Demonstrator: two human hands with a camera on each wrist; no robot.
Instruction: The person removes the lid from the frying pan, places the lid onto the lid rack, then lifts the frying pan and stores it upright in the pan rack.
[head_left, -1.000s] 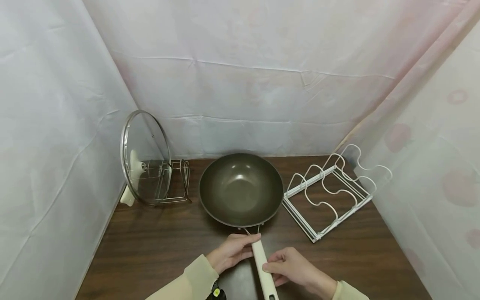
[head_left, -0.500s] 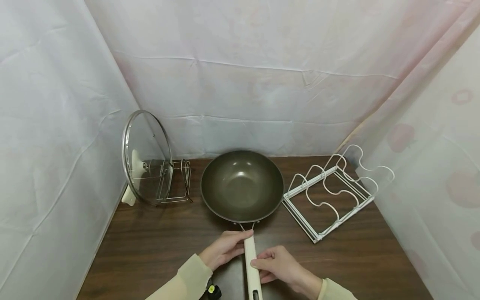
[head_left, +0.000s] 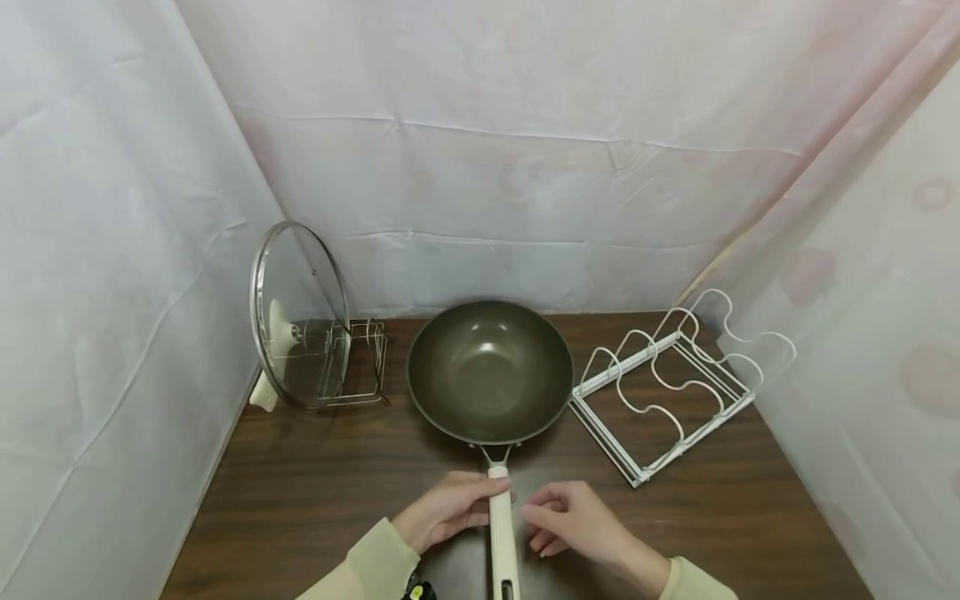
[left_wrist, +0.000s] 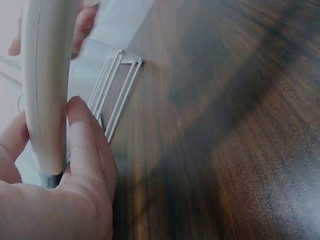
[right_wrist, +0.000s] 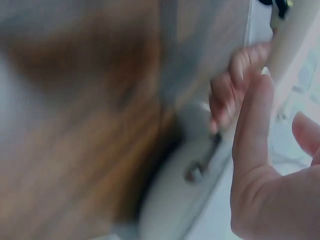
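Observation:
A dark wok [head_left: 489, 375] with a long cream handle [head_left: 502, 533] is at the middle of the head view, its handle toward me. My left hand [head_left: 446, 510] holds the handle close to the wok, thumb on top; the left wrist view has its fingers on both sides of the handle [left_wrist: 50, 75]. Just right of the handle is my right hand [head_left: 573, 521], apart from it, with bent fingers and nothing held. Thumb and finger stand spread in the right wrist view, where the wok's pale outer side [right_wrist: 167, 205] appears blurred.
On the left, a glass lid [head_left: 300, 350] with a cream knob stands upright in a small wire rack [head_left: 369, 367]. A white rack with wavy wire dividers [head_left: 637, 477] lies on the right of the wooden table [head_left: 300, 475]. Pale curtains [head_left: 495, 167] enclose the back and sides.
The wok's handle has swung to the left, and my left hand has gone with it. My right hand, earlier touching the handle, has let go and moved slightly right.

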